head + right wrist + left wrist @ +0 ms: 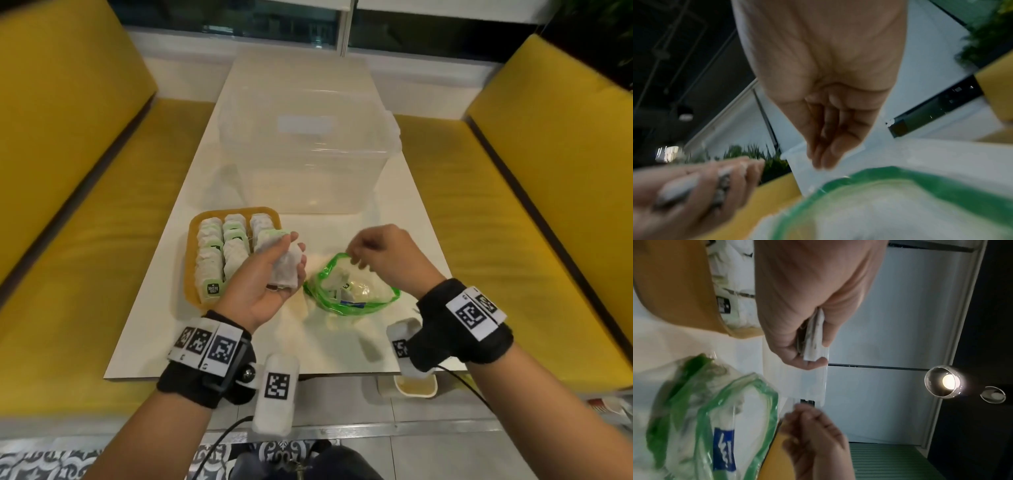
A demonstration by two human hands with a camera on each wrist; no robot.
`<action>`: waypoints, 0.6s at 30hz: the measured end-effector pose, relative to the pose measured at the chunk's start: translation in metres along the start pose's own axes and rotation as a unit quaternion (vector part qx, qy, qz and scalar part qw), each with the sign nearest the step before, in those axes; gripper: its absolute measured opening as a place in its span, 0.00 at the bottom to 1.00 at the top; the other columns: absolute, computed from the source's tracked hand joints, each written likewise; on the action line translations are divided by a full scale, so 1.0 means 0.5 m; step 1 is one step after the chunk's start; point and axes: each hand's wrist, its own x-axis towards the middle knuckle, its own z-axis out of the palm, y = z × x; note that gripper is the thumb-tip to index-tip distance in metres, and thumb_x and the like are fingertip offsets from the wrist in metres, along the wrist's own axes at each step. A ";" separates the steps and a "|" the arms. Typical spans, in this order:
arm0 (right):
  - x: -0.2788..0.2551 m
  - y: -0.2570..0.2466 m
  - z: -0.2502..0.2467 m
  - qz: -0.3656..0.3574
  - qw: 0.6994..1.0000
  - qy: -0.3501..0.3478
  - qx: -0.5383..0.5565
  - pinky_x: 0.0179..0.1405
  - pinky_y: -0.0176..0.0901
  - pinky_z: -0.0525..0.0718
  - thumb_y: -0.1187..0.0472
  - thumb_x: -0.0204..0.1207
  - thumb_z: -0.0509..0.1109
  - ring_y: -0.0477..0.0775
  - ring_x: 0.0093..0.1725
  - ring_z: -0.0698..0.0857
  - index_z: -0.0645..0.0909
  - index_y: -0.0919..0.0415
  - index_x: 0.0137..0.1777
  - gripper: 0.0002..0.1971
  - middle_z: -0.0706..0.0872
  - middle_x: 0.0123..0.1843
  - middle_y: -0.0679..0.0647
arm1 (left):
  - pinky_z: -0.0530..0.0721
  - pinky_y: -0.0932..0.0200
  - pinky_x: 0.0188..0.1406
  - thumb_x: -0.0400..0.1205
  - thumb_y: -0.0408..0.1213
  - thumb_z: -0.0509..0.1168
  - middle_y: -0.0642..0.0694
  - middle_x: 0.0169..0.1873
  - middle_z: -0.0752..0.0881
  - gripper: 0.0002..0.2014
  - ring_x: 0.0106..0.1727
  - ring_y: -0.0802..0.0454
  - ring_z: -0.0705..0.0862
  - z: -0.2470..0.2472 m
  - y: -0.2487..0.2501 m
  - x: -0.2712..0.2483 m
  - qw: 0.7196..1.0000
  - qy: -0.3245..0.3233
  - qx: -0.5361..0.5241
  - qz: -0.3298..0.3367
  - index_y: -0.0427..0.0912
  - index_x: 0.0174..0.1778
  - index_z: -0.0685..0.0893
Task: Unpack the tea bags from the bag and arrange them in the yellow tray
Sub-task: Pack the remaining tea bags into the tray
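Yellow plastic frames most of my head view: the yellow tray [193, 226] sits on the white worktop [342, 349], near its left edge, and carries three rows of tea bags [219, 253] packed upright side by side. My left hand [263, 277] is raised just right of the tray, palm up, fingers curled round a small stack of tea bags [284, 270]; the left wrist view shows the stack [813, 335] pinched between thumb and fingers. The bag [349, 287], clear plastic with a green rim, lies on the worktop just right of that hand, mouth open towards the tray, with more pale packets visible inside. My right hand [380, 257] hovers over the bag's far rim, fingertips bunched at the green edge. I cannot tell from the blurred right wrist view whether it grips the rim or only touches it. Behind both hands stands a large clear plastic box [308, 137], well apart from the tray. Yellow benches [68, 171] flank the worktop.
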 end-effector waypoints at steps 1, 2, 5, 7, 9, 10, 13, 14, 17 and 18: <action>0.003 0.016 0.004 0.018 0.996 -0.052 -0.074 0.41 0.38 0.82 0.70 0.78 0.64 0.49 0.40 0.88 0.89 0.60 0.45 0.11 0.91 0.41 0.53 | 0.84 0.66 0.26 0.84 0.35 0.65 0.45 0.38 0.87 0.04 0.37 0.52 0.83 -0.004 0.002 0.001 1.000 0.007 0.006 0.008 0.41 0.49 0.85; 0.007 0.029 0.014 0.025 0.984 -0.103 -0.146 0.47 0.40 0.83 0.69 0.78 0.64 0.52 0.46 0.88 0.89 0.60 0.50 0.12 0.91 0.46 0.54 | 0.84 0.66 0.26 0.84 0.35 0.65 0.45 0.38 0.86 0.04 0.37 0.52 0.83 -0.006 0.003 0.001 1.000 0.012 0.014 0.015 0.41 0.49 0.85; 0.021 0.050 0.067 -0.004 0.941 -0.195 -0.276 0.58 0.39 0.78 0.64 0.79 0.66 0.55 0.61 0.83 0.83 0.58 0.65 0.16 0.85 0.62 0.53 | 0.83 0.67 0.26 0.84 0.35 0.65 0.45 0.37 0.86 0.04 0.37 0.52 0.82 -0.002 -0.004 -0.004 0.999 0.015 0.042 0.023 0.41 0.49 0.85; 0.030 0.057 0.102 -0.038 0.914 -0.217 -0.340 0.59 0.43 0.77 0.62 0.78 0.67 0.59 0.63 0.81 0.79 0.61 0.67 0.17 0.78 0.67 0.56 | 0.83 0.66 0.27 0.83 0.35 0.66 0.46 0.36 0.87 0.04 0.36 0.52 0.83 -0.003 -0.008 -0.009 0.998 0.012 0.062 0.030 0.41 0.48 0.86; 0.039 0.070 0.128 -0.042 0.891 -0.228 -0.392 0.59 0.45 0.77 0.61 0.77 0.69 0.62 0.62 0.80 0.79 0.65 0.67 0.18 0.75 0.67 0.58 | 0.83 0.65 0.27 0.83 0.35 0.67 0.46 0.36 0.88 0.04 0.36 0.52 0.84 -0.009 -0.011 -0.012 0.996 0.013 0.079 0.040 0.41 0.49 0.87; 0.043 0.076 0.136 -0.044 0.887 -0.221 -0.402 0.59 0.46 0.78 0.60 0.77 0.69 0.61 0.61 0.81 0.79 0.65 0.65 0.18 0.77 0.66 0.58 | 0.83 0.65 0.27 0.83 0.35 0.67 0.46 0.37 0.88 0.05 0.37 0.52 0.84 -0.013 -0.012 -0.012 0.995 0.016 0.084 0.043 0.41 0.50 0.87; 0.051 0.077 0.141 -0.053 0.910 -0.148 -0.384 0.49 0.45 0.80 0.61 0.78 0.65 0.60 0.51 0.85 0.82 0.63 0.57 0.11 0.86 0.55 0.57 | 0.83 0.64 0.27 0.83 0.35 0.67 0.45 0.38 0.88 0.04 0.37 0.51 0.84 -0.024 -0.011 -0.012 0.995 0.029 0.084 0.043 0.41 0.49 0.87; 0.054 0.072 0.136 -0.052 0.914 -0.136 -0.378 0.46 0.45 0.79 0.62 0.77 0.64 0.61 0.49 0.85 0.83 0.63 0.54 0.09 0.87 0.51 0.58 | 0.83 0.63 0.27 0.82 0.35 0.67 0.45 0.39 0.87 0.04 0.37 0.51 0.84 -0.026 -0.010 -0.012 0.995 0.033 0.080 0.042 0.41 0.49 0.87; 0.059 0.066 0.109 -0.049 0.929 -0.150 -0.334 0.50 0.44 0.81 0.62 0.75 0.67 0.60 0.52 0.85 0.88 0.56 0.55 0.12 0.89 0.52 0.56 | 0.83 0.63 0.28 0.75 0.35 0.71 0.44 0.38 0.87 0.08 0.36 0.50 0.84 -0.029 -0.011 -0.010 0.996 0.038 0.072 0.037 0.40 0.50 0.87; 0.059 0.062 0.098 -0.044 0.938 -0.155 -0.307 0.53 0.46 0.83 0.63 0.75 0.68 0.59 0.53 0.85 0.88 0.52 0.56 0.13 0.89 0.54 0.55 | 0.84 0.63 0.29 0.73 0.36 0.72 0.44 0.38 0.87 0.11 0.36 0.50 0.84 -0.029 -0.011 -0.008 0.996 0.039 0.071 0.035 0.39 0.51 0.86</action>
